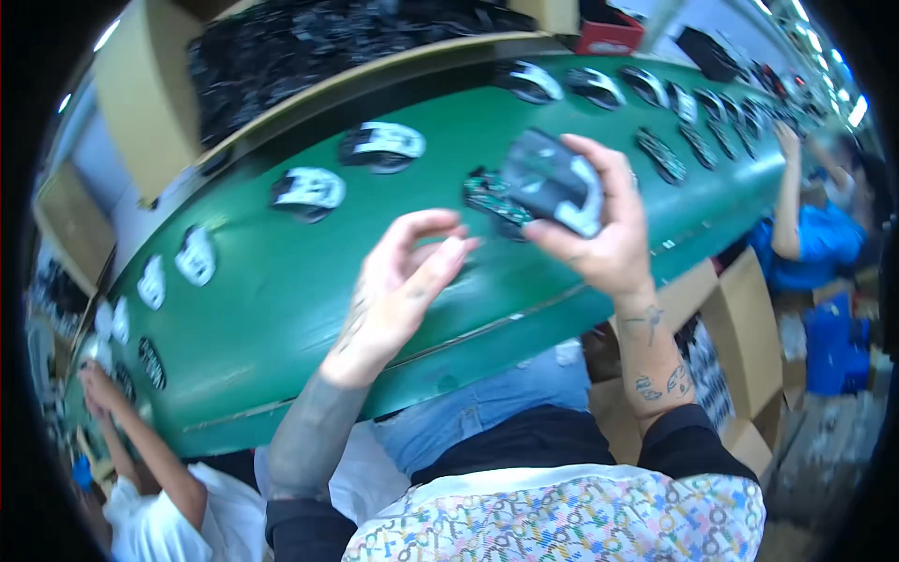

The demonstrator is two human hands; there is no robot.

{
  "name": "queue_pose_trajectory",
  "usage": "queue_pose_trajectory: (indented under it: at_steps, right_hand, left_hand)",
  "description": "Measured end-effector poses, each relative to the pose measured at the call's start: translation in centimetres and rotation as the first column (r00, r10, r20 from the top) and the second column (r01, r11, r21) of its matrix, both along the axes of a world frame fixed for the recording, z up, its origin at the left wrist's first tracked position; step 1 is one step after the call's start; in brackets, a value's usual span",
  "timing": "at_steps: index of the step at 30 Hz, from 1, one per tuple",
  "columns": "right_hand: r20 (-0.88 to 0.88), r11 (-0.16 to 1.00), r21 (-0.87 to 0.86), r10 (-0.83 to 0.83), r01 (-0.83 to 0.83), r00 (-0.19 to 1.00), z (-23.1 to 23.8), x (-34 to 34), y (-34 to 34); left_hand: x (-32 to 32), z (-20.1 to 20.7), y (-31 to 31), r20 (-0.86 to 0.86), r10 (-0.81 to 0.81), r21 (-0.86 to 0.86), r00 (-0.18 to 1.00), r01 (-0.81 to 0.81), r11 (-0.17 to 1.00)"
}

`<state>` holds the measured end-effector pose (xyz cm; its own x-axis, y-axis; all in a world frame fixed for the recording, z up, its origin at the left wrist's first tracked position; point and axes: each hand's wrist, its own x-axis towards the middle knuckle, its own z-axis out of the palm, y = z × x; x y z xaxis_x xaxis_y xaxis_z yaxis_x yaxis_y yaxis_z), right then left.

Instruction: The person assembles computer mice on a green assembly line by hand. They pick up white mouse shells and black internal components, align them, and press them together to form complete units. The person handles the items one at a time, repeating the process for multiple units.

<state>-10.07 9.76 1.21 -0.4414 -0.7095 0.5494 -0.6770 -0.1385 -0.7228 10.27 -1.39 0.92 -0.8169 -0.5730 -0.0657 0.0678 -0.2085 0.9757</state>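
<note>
My right hand grips a dark plastic shell with a white edge piece, thumb below and fingers along its far side. The shell is rounded, like a computer mouse cover, and tilted above the green work surface. Just left of it, partly covered by it, lies a black base with a green circuit board. My left hand hovers left of that base, fingers loosely curved and apart, with nothing visible in them. Farther left on the surface are black-and-white shells, apart from my hands.
More shells and circuit-board bases line the surface to the right. Beyond the far edge, a large carton stands by a heap of black parts. Co-workers' arms reach in at left and right. An open carton stands beside me.
</note>
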Motion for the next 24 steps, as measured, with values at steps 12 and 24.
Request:
queue_pose_trajectory:
  at_steps: [12, 24]
  right_hand:
    - [-0.124, 0.981, 0.041, 0.191, -0.187, 0.974, -3.4, 8.4, -8.6]
    - [-0.127, 0.974, 0.046, 0.227, -0.223, 0.966, -4.8, 8.9, -8.7]
  left_hand:
    - [3.5, -4.1, -4.6, -0.309, 0.211, 0.420, 0.928, -0.066, 0.905]
    - [3.9, -4.8, -3.9, -0.281, 0.254, 0.514, 0.925, -0.078, 0.854]
